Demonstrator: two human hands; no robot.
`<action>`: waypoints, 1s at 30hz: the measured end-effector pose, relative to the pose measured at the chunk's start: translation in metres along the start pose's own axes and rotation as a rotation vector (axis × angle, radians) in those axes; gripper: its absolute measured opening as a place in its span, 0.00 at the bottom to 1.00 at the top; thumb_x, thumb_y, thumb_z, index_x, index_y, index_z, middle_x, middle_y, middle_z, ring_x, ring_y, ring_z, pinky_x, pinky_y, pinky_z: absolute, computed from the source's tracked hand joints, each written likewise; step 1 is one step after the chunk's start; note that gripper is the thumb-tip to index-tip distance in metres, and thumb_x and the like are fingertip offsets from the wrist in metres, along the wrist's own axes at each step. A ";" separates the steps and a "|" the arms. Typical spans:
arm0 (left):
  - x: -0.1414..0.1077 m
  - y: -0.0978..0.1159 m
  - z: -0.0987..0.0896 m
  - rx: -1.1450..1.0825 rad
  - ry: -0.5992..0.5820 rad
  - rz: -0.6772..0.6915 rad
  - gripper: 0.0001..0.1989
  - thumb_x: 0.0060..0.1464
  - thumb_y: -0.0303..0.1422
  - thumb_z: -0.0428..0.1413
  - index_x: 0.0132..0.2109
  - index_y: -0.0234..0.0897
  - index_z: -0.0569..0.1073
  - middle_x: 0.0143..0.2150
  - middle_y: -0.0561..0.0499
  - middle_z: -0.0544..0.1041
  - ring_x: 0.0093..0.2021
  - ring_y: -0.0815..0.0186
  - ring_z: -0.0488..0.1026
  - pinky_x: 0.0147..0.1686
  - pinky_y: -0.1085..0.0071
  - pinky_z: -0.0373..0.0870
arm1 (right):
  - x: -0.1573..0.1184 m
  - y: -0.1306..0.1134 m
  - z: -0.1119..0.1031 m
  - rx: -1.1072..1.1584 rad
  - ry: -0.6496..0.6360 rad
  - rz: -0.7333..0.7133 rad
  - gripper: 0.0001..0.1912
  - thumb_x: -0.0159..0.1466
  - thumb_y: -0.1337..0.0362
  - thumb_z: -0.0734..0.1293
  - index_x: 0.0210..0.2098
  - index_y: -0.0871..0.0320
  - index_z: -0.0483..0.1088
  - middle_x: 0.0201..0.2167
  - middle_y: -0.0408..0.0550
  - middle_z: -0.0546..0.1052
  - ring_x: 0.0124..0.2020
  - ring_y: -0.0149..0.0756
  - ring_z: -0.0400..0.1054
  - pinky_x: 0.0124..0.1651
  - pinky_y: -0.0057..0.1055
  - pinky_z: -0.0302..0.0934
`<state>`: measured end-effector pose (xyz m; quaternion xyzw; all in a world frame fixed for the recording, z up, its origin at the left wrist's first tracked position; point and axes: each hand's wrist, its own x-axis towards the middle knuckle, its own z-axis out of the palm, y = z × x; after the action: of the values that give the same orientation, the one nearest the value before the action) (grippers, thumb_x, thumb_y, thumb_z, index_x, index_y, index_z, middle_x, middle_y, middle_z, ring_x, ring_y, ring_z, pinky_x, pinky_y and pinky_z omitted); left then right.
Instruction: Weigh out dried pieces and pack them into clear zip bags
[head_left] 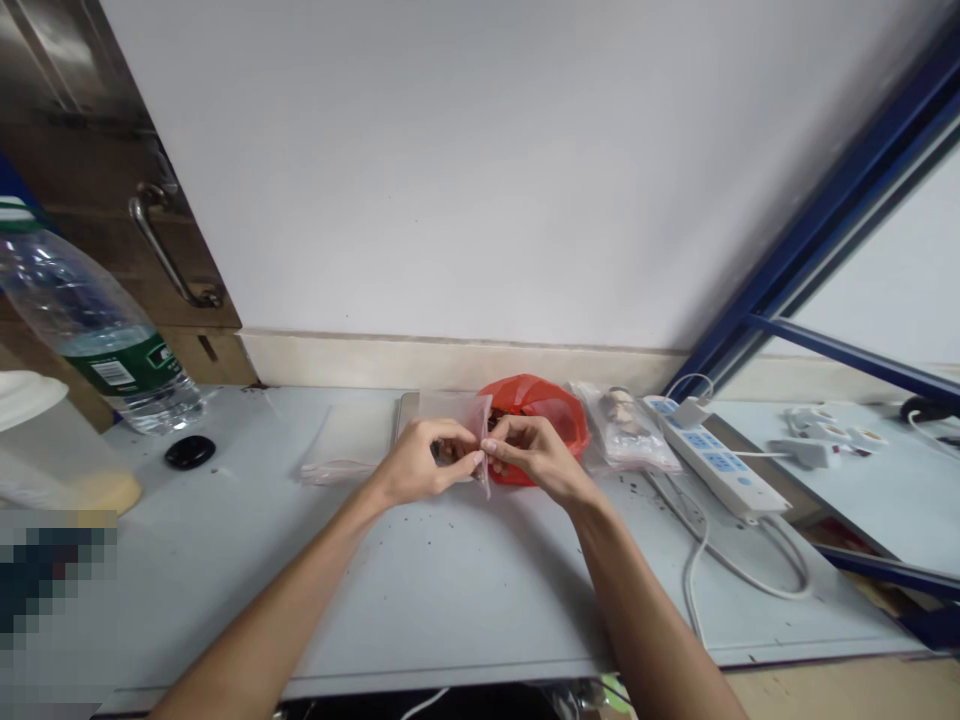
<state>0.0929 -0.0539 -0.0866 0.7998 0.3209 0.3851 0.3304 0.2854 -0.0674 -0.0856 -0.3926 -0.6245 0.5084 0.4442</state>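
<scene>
Both my hands meet at the edge of a clear plastic zip bag (pixel 450 405) that has brown pieces inside. My left hand (pixel 426 458) pinches the bag's edge between thumb and fingers. From the other side, my right hand (pixel 536 455) pinches the same edge, fingertips nearly touching the left ones. Right behind my right hand sits an open red plastic bag (pixel 566 410) with dark brown pieces in it. A flat silvery device (pixel 406 410) lies partly hidden under the clear bag. Left of it is a stack of flat clear bags (pixel 345 440).
Filled clear bags (pixel 626 430) lie right of the red bag, beside a white power strip (pixel 720 460) with trailing cables. At left stand a large water bottle (pixel 112 360) and a plastic jug (pixel 52 450), near a black round lid (pixel 190 452). A blue frame (pixel 810 210) rises at right.
</scene>
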 end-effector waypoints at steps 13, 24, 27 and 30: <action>0.001 -0.001 0.005 -0.054 0.015 -0.093 0.07 0.45 0.27 0.56 0.22 0.35 0.77 0.21 0.54 0.77 0.21 0.72 0.69 0.23 0.77 0.64 | -0.002 -0.003 -0.004 -0.080 -0.046 0.056 0.16 0.52 0.53 0.75 0.21 0.57 0.70 0.19 0.41 0.70 0.22 0.29 0.59 0.26 0.29 0.51; 0.002 -0.006 0.004 0.109 0.253 0.072 0.08 0.51 0.30 0.54 0.27 0.36 0.76 0.24 0.53 0.75 0.24 0.70 0.69 0.26 0.76 0.67 | 0.002 0.010 -0.005 -0.524 0.378 -0.328 0.05 0.55 0.62 0.66 0.28 0.55 0.75 0.42 0.53 0.75 0.38 0.40 0.70 0.34 0.34 0.64; -0.001 -0.004 0.012 0.224 0.239 0.228 0.10 0.58 0.30 0.52 0.32 0.37 0.76 0.27 0.52 0.75 0.27 0.68 0.70 0.31 0.74 0.70 | 0.001 0.010 -0.005 -0.597 0.205 -0.289 0.07 0.57 0.62 0.68 0.32 0.53 0.80 0.50 0.54 0.76 0.50 0.48 0.70 0.47 0.42 0.67; -0.001 -0.006 0.011 0.310 0.313 0.291 0.11 0.63 0.32 0.50 0.39 0.39 0.77 0.36 0.47 0.79 0.40 0.62 0.75 0.46 0.66 0.73 | -0.001 0.010 -0.011 -0.559 0.153 -0.270 0.20 0.57 0.60 0.72 0.49 0.51 0.78 0.51 0.52 0.78 0.51 0.48 0.71 0.52 0.46 0.67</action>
<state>0.1003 -0.0543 -0.0965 0.8093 0.3047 0.4938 0.0912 0.2964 -0.0638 -0.0950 -0.4502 -0.7513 0.2225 0.4282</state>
